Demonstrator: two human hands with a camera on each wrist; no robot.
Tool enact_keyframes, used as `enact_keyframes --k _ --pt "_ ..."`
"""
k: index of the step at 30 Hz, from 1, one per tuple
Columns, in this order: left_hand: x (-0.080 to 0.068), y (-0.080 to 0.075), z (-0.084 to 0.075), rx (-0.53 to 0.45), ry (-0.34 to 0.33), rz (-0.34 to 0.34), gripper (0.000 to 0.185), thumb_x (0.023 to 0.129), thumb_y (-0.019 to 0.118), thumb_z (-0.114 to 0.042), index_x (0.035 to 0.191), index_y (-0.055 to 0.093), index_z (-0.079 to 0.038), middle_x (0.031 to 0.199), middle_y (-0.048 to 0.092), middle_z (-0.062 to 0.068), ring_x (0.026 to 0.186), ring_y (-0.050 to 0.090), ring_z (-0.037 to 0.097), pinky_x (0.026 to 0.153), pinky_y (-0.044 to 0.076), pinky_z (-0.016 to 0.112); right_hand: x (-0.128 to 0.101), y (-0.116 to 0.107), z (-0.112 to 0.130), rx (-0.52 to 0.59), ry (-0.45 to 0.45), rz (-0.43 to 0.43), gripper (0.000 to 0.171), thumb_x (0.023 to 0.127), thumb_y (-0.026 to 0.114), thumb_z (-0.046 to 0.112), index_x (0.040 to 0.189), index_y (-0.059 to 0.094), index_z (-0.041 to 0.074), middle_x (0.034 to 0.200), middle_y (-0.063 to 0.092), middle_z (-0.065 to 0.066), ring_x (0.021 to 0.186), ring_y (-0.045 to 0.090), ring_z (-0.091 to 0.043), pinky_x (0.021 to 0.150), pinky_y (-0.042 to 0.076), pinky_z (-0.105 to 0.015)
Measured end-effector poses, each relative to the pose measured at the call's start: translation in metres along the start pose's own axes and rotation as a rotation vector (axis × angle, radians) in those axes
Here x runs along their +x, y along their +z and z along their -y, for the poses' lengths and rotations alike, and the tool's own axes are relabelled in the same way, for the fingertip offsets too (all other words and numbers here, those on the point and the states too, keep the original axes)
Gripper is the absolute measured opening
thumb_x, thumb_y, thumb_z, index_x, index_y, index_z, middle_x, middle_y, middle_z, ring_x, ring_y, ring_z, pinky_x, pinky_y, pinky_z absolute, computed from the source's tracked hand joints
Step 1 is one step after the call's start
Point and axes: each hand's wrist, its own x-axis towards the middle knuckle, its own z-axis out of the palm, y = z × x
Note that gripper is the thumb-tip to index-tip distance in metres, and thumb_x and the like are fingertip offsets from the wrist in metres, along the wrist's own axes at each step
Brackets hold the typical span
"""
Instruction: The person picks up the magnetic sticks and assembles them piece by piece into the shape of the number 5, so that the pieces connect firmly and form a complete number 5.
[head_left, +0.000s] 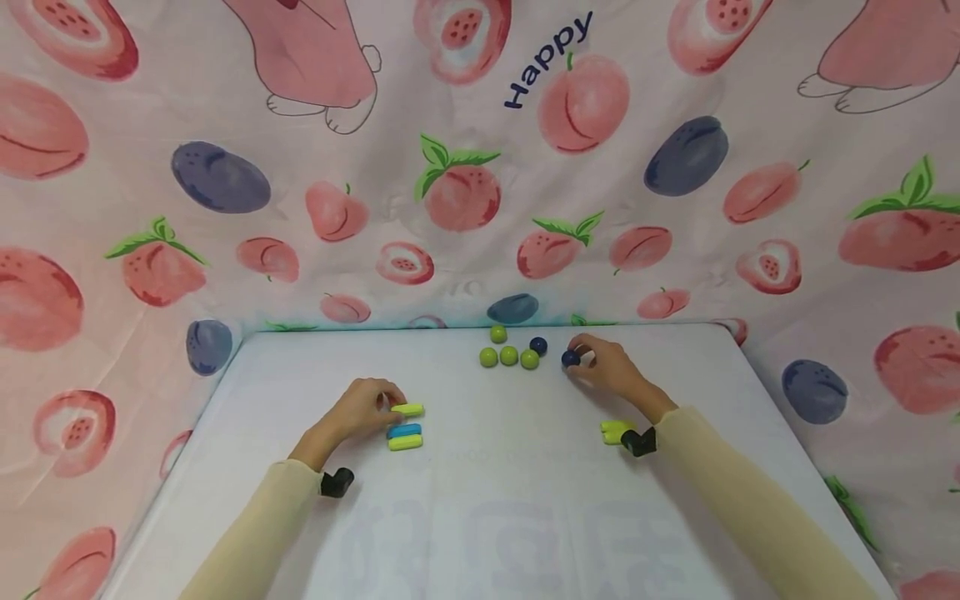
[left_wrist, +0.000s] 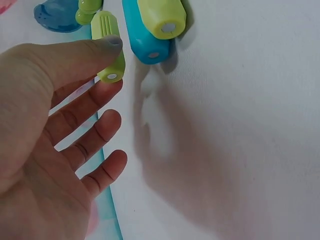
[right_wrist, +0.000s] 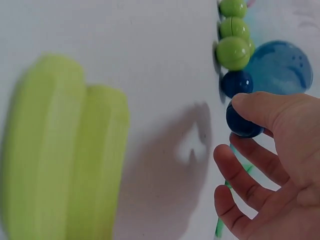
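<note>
While both hands are down on the white bench point(head_left: 480, 517), I log two pinches at once. Left hand point(head_left: 358, 410): thumb and forefinger clamped on a yellow-green capsule piece point(head_left: 407, 409), the other fingers point(left_wrist: 102, 125) spread loose below it. That piece sits just beyond a blue capsule piece point(head_left: 404, 431) and a second yellow-green capsule piece point(head_left: 406, 442), which lie stacked side by side near the bench's middle, left of centre.

Right hand point(head_left: 609, 367): thumb and forefinger closed on a dark blue ball point(head_left: 571, 358) near the far edge. A second dark blue ball point(head_left: 537, 345) lies just beside it, apart from the fingers. Green balls point(head_left: 509, 356) sit in a row toward the left of those, with one more green ball point(head_left: 498, 334) behind, nearer the far edge. A pair of yellow-green capsule pieces point(head_left: 616, 431) lies by the right wrist.

My read: sorting or grouping by shape and colour, mid-placement on both sides. Next move, as I judge it, calls for a clean release or lift, with care not to nudge the round pieces, which would roll.
</note>
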Motion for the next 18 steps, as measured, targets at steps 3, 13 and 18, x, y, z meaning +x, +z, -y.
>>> enact_keyframes --k 3,13,18 --pt "0.001 0.002 -0.001 0.002 -0.004 -0.004 0.015 0.086 0.083 -0.012 0.1 0.077 -0.01 0.086 0.066 -0.004 0.078 0.054 0.021 0.068 0.042 0.029 -0.004 0.002 0.004 0.013 -0.048 -0.007 0.034 0.09 0.078 0.008 0.121 0.064 0.007 0.118 0.069 -0.018 0.094 0.065 -0.032 0.085 0.055 -0.048" --pt "0.011 0.008 -0.009 -0.024 0.037 0.0 0.016 0.087 0.083 -0.013 0.101 0.077 -0.009 0.086 0.066 -0.004 0.077 0.053 0.019 0.068 0.043 0.028 -0.016 0.014 0.024 0.017 -0.018 0.041 0.036 0.092 0.078 0.012 0.125 0.064 0.01 0.122 0.068 -0.013 0.086 0.059 -0.023 0.079 0.053 -0.036" --pt "0.016 0.014 -0.015 -0.044 0.042 0.003 0.016 0.087 0.083 -0.012 0.102 0.077 -0.009 0.087 0.066 -0.004 0.079 0.055 0.022 0.068 0.043 0.028 -0.023 0.023 0.033 0.036 -0.017 0.06 0.037 0.091 0.079 0.013 0.125 0.064 0.01 0.122 0.069 -0.013 0.086 0.058 -0.022 0.078 0.052 -0.035"
